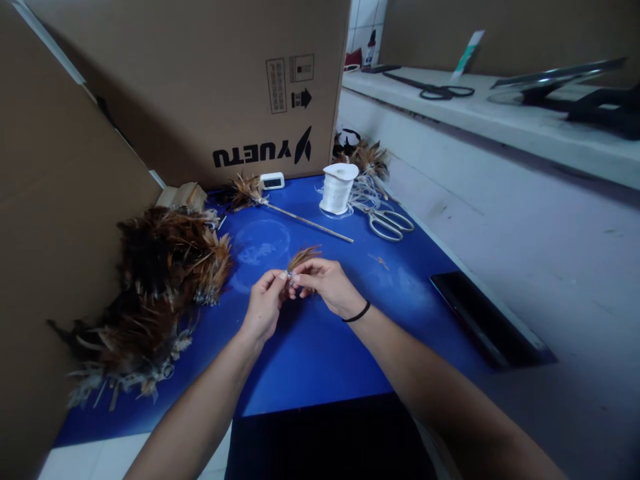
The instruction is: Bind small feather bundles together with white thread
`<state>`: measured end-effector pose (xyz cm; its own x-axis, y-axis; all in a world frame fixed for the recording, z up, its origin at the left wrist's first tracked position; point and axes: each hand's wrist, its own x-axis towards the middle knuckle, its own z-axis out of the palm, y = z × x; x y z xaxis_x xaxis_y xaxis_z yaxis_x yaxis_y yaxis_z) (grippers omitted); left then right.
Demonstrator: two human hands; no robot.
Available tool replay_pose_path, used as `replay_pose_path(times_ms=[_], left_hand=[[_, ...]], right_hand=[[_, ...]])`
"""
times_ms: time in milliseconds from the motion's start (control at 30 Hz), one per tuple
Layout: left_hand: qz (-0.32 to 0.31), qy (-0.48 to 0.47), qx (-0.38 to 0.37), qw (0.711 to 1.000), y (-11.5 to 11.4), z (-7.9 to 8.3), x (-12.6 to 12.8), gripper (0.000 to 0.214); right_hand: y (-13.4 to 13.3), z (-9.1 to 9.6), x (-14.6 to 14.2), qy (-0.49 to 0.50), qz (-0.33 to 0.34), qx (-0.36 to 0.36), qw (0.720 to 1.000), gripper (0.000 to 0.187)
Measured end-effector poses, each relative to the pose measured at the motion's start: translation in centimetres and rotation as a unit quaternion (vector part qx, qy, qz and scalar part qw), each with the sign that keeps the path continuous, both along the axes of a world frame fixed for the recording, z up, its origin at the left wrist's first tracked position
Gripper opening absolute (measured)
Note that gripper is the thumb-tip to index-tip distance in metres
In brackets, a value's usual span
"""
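Both hands meet over the middle of the blue table (320, 367), pinching a small bunch of brown feathers (303, 255). My left hand (265, 297) is closed on the base of the bunch, thumb on top. My right hand (327, 283), with a black band at the wrist, grips the same base from the other side. The feather tips point up and to the right. Beyond the hands lies a thin stick (310, 222) with a feather tuft (246, 192) at its left end. Whatever is between the fingertips is mostly hidden.
Heaps of brown and black feathers (170, 250) lie at the left. A spool of white ribbon (337, 189) stands at the back beside scissors (387, 221) and a small white digital display (272, 181). A dark flat device (487, 317) rests at the right edge. Cardboard (175, 80) walls the back.
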<state>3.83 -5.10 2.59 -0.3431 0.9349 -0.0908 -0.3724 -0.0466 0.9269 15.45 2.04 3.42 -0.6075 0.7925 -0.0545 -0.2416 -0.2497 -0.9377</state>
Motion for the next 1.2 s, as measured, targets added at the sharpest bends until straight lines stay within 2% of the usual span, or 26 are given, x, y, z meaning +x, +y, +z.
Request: replay_pose_path(times_ms=[267, 433, 667, 833, 1033, 1200], left_hand=[[-0.008, -0.023, -0.007, 1.0, 0.0, 0.1, -0.1, 0.018], [-0.007, -0.002, 0.0, 1.0, 0.0, 0.1, -0.1, 0.018], [-0.001, 0.039, 0.018, 0.999, 0.0, -0.4, -0.3, 0.019], [0.002, 0.063, 0.023, 0.998, 0.0, -0.6, -0.2, 0.019], [0.008, 0.153, 0.025, 0.988, -0.1, -1.1, -0.4, 0.018], [0.009, 0.284, 0.034, 0.958, -0.2, -1.1, -0.6, 0.018]], right_hand=[[0.2, -0.4, 0.1, 0.013, 0.018, 0.031, 0.999, 0.017], [0.4, -0.6, 0.2, 0.004, 0.016, 0.053, 0.998, 0.018], [0.3, 0.0, 0.2, -0.018, 0.0, 0.05, 0.999, 0.023], [0.0, 0.5, 0.1, -0.048, -0.021, 0.023, 0.998, 0.022], [0.2, 0.7, 0.0, -0.049, -0.011, -0.034, 0.998, 0.021], [0.6, 0.6, 0.5, -0.062, 0.047, -0.079, 0.994, 0.02]])
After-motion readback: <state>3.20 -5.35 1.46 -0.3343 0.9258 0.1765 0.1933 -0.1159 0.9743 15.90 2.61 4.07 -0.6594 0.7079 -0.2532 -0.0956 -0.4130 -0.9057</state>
